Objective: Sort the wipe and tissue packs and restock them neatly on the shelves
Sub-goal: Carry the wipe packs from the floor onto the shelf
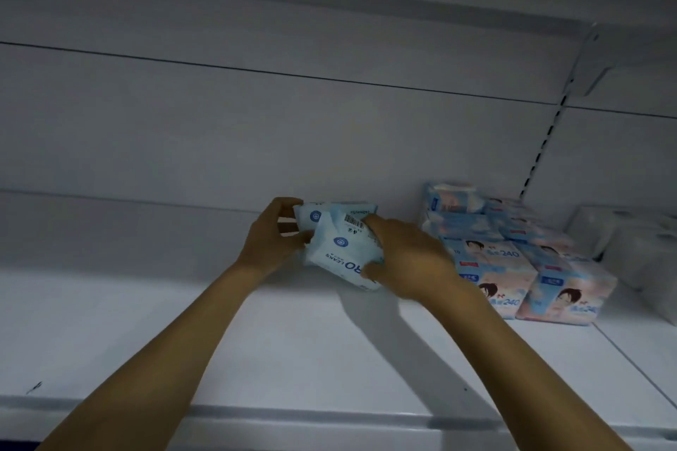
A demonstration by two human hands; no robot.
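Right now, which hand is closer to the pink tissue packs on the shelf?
Right. The right hand holds the blue packs just beside the pink tissue packs, nearly touching them. The left hand is on the far side of the blue packs.

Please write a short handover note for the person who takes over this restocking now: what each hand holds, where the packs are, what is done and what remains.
Left hand: its grip is on the left end of the light blue packs.
Right hand: grips their right side. There seem to be two packs held together, just over the white shelf, near its back wall.
Done: the pink-and-blue tissue packs sit stacked in rows on the shelf to the right; beyond them, white packs, too dim to identify.
Left: set the blue packs down neatly, probably beside the tissue stack. The shelf left of the hands holds nothing yet.
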